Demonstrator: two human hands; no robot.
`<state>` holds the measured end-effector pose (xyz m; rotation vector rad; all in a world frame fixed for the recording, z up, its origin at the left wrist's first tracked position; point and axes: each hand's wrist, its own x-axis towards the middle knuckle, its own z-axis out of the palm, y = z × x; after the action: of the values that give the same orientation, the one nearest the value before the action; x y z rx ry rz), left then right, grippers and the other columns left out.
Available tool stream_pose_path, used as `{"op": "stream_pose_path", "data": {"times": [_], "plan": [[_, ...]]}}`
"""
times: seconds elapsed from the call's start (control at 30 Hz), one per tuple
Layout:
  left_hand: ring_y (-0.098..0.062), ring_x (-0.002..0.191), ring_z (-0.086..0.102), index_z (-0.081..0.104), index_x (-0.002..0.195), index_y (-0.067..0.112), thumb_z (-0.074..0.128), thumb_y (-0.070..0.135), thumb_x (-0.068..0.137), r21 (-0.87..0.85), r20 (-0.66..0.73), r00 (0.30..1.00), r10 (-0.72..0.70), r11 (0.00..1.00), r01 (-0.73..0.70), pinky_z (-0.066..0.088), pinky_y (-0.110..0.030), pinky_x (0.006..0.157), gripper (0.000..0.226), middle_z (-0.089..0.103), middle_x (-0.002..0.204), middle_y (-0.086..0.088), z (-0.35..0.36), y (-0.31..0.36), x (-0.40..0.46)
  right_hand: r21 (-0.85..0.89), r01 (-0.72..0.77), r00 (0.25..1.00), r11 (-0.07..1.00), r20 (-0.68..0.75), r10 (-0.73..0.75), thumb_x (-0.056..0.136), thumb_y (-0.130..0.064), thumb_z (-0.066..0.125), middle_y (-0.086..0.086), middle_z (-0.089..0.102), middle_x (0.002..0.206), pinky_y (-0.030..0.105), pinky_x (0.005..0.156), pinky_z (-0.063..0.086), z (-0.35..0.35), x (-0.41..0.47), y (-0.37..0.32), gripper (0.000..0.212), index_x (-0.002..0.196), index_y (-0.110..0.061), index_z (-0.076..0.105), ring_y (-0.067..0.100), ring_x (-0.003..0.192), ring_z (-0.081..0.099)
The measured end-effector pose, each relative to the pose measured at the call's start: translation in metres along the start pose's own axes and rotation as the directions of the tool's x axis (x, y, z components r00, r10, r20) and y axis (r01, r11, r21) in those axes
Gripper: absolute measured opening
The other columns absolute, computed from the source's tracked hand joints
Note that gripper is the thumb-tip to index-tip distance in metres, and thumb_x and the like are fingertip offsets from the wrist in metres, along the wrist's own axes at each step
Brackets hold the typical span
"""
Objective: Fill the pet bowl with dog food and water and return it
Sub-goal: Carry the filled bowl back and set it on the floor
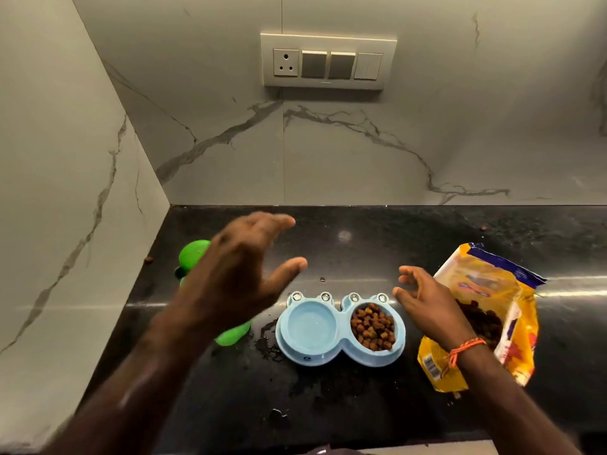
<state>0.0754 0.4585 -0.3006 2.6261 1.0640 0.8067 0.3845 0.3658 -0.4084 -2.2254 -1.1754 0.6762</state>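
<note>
A light blue double pet bowl sits on the black counter. Its right cup holds brown dog food; its left cup looks wet or filled with clear water. My left hand hovers above and left of the bowl, fingers spread, holding nothing. Partly hidden behind that hand lies a green bottle. My right hand is just right of the bowl, fingers relaxed, empty. An open yellow dog food bag lies behind my right wrist.
The black counter meets marble walls at the back and left. Water is spilled left of the bowl and in front of it. Stray kibble pieces lie on the counter. A switch panel is on the back wall.
</note>
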Motion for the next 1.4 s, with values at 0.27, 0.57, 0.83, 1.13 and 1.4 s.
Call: {"op": "stream_pose_path", "data": {"times": [0.27,0.57,0.83,1.13,1.4], "plan": [[-0.025,0.129,0.059,0.058,0.143,0.013,0.061,0.046,0.099,0.028,0.288,0.853,-0.436,0.894,0.447,0.044,-0.036,0.108,0.055,0.064,0.141,-0.007,0.129,-0.027,-0.028,-0.294,-0.148,0.983,0.944,0.061,0.173,0.1,-0.025,0.048,0.019,0.067,0.124,0.036,0.089,0.048,0.029,0.0,0.033,0.032,0.124,-0.007,0.059,0.035,0.115,0.062],[-0.023,0.056,0.074,0.071,0.075,0.009,0.054,0.03,0.092,0.062,0.501,0.532,-0.683,0.641,0.765,0.064,-0.041,0.062,0.032,0.073,0.06,-0.006,0.162,-0.05,-0.047,-0.302,-0.208,0.956,0.93,0.137,0.258,0.094,-0.031,0.052,0.012,0.074,0.099,0.027,0.07,0.042,0.04,0.007,0.049,0.028,0.095,-0.01,0.071,0.029,0.093,0.068],[-0.024,0.08,0.072,0.075,0.092,0.016,0.054,0.022,0.088,0.097,0.511,0.558,-0.654,0.689,0.718,0.058,-0.033,0.07,0.022,0.076,0.085,-0.004,0.17,-0.046,-0.044,-0.319,-0.277,0.941,0.906,0.101,0.324,0.097,-0.025,0.051,0.015,0.07,0.118,0.027,0.079,0.045,0.047,0.011,0.042,0.03,0.115,-0.007,0.067,0.032,0.108,0.065],[-0.023,0.078,0.071,0.071,0.08,0.011,0.051,0.023,0.093,0.1,0.501,0.537,-0.679,0.661,0.743,0.052,-0.031,0.063,0.027,0.074,0.08,-0.005,0.177,-0.046,-0.046,-0.369,-0.258,0.957,0.893,0.028,0.288,0.1,-0.019,0.047,0.018,0.067,0.124,0.029,0.082,0.046,0.051,0.012,0.038,0.027,0.117,-0.004,0.063,0.034,0.113,0.064],[-0.025,0.073,0.07,0.073,0.082,0.01,0.055,0.025,0.09,0.067,0.487,0.553,-0.676,0.661,0.748,0.049,-0.032,0.059,0.025,0.072,0.073,-0.003,0.182,-0.045,-0.05,-0.368,-0.237,0.968,0.899,-0.01,0.251,0.1,-0.018,0.048,0.017,0.067,0.122,0.031,0.085,0.048,0.052,0.009,0.039,0.026,0.117,-0.004,0.061,0.034,0.112,0.064]]}}
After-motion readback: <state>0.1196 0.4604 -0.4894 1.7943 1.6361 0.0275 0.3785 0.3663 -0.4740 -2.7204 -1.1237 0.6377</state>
